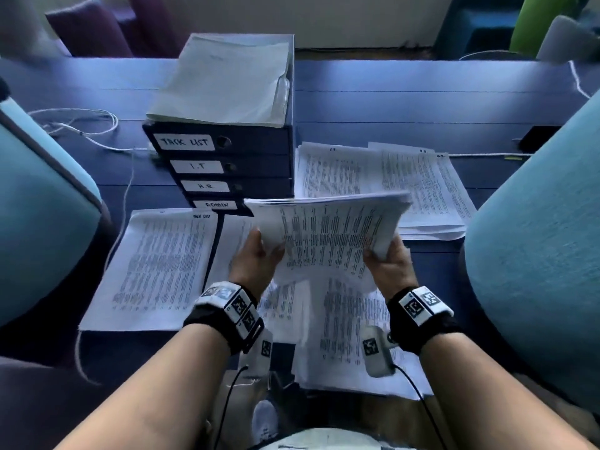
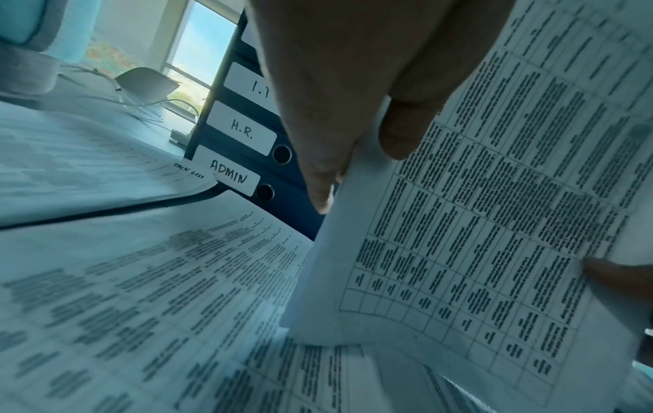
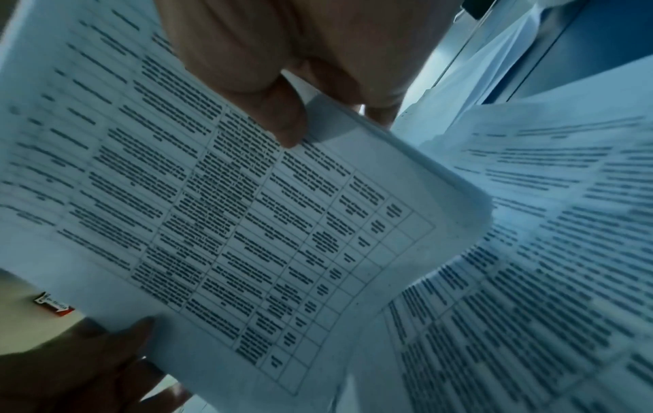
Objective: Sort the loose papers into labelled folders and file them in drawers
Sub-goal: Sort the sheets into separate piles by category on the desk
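A thick stack of printed sheets (image 1: 328, 232) is held up above the table by both hands. My left hand (image 1: 256, 254) grips its left edge, thumb on the printed face, and my right hand (image 1: 388, 258) grips its right edge. The left wrist view shows the left hand's fingers (image 2: 399, 134) pinching the sheets (image 2: 477, 223); the right wrist view shows the right thumb (image 3: 282, 117) on the sheets (image 3: 229, 223). A dark blue drawer unit (image 1: 227, 164) stands behind, labelled TASK LIST, I.T, H.R and ADMIN. More loose papers (image 1: 344, 323) lie under my hands.
A sorted pile marked TASK LIST (image 1: 159, 267) lies at the left, other piles (image 1: 389, 183) at the right of the drawers. Pale folders (image 1: 224, 79) sit on top of the unit. Teal chairs (image 1: 535, 254) flank the blue table (image 1: 422, 105); a white cable (image 1: 81, 125) trails at left.
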`<control>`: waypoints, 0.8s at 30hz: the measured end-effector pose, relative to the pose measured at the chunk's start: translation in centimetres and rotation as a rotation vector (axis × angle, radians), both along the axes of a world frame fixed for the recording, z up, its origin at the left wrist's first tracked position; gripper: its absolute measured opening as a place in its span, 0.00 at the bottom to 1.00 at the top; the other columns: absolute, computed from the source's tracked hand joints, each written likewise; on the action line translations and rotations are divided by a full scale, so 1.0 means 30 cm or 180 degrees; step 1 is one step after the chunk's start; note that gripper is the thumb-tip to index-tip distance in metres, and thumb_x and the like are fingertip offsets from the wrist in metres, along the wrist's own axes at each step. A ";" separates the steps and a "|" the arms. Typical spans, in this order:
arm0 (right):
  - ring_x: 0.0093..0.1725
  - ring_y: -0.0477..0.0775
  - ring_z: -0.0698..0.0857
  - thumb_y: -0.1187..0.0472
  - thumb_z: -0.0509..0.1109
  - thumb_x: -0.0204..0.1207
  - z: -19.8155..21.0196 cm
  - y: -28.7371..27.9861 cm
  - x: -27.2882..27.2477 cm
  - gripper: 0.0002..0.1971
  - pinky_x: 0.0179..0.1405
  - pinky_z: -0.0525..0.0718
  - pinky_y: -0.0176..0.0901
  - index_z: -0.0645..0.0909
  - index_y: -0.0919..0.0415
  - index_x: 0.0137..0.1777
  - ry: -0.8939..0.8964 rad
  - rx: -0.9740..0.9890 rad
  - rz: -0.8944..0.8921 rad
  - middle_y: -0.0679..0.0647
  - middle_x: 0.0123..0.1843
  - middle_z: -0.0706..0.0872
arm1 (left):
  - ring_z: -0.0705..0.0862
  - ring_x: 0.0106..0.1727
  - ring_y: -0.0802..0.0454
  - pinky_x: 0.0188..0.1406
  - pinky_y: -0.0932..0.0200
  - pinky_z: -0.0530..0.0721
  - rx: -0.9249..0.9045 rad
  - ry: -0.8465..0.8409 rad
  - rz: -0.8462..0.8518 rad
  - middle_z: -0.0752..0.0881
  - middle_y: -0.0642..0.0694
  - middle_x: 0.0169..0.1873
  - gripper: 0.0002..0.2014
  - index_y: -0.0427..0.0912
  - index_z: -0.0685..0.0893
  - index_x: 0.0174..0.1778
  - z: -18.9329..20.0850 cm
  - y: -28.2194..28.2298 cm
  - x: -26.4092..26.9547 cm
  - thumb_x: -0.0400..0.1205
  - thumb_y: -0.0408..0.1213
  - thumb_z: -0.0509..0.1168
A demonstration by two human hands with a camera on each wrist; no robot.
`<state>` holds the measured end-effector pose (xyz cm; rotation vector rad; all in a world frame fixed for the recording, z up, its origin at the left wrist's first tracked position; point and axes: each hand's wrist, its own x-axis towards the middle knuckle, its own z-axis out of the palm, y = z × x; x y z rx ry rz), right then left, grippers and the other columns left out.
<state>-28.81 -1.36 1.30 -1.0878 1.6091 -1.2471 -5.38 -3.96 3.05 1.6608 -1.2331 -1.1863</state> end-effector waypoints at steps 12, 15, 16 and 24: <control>0.43 0.48 0.85 0.73 0.67 0.76 -0.051 0.000 0.308 0.28 0.34 0.87 0.34 0.68 0.55 0.74 0.0910 0.0399 0.0255 0.52 0.52 0.83 | 0.82 0.43 0.59 0.36 0.68 0.84 -0.0007 -0.0638 -0.0172 0.83 0.44 0.60 0.24 0.44 0.69 0.75 -0.064 -0.051 0.308 0.84 0.26 0.61; 0.44 0.54 0.86 0.73 0.66 0.77 -0.119 0.017 0.402 0.38 0.40 0.91 0.47 0.57 0.46 0.81 0.0915 0.0778 0.0367 0.54 0.59 0.81 | 0.82 0.44 0.56 0.25 0.73 0.81 0.0242 -0.0710 -0.0293 0.81 0.38 0.64 0.33 0.52 0.62 0.79 -0.139 -0.034 0.380 0.82 0.19 0.59; 0.42 0.54 0.86 0.73 0.66 0.77 -0.138 0.019 0.425 0.40 0.36 0.90 0.43 0.54 0.44 0.82 0.0929 0.0911 0.0393 0.53 0.57 0.80 | 0.82 0.45 0.55 0.25 0.72 0.81 0.0325 -0.0668 -0.0312 0.79 0.36 0.66 0.37 0.56 0.59 0.80 -0.157 -0.028 0.395 0.81 0.17 0.58; 0.35 0.43 0.76 0.75 0.65 0.78 -0.208 -0.024 0.502 0.43 0.23 0.73 0.22 0.50 0.40 0.83 0.1438 0.1199 0.0442 0.51 0.59 0.73 | 0.84 0.57 0.47 0.53 0.52 0.85 0.0412 -0.0798 -0.0188 0.83 0.43 0.62 0.37 0.62 0.62 0.76 -0.251 -0.064 0.455 0.81 0.18 0.60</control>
